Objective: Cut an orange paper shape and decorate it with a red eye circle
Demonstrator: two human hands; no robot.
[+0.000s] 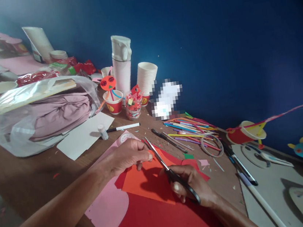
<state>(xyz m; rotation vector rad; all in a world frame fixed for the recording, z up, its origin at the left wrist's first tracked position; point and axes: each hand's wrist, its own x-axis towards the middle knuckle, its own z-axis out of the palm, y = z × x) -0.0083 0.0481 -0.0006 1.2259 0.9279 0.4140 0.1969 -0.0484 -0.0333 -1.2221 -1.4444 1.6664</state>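
Note:
My right hand (192,186) grips a pair of black-handled scissors (159,158), whose blades point up and away, close to my left fingertips. With thumb and fingers pinched together, my left hand (130,155) holds a small piece of orange paper (151,154), mostly hidden by the fingers. Beneath both hands lies a sheet of orange paper (134,183). It rests on red paper (164,218), which overlaps a pink sheet (105,211) with a curved cut edge. A roll of tape (125,137) sits at the pink sheet's far end, partly behind my left hand.
Several coloured sticks (189,127) lie near the wall, with a clear ring (212,145) beside them. Farther back stand a flask (122,65), stacked paper cups (147,79) and a cup with an orange paper figure (114,105). A plastic bag (13,134) occupies the left.

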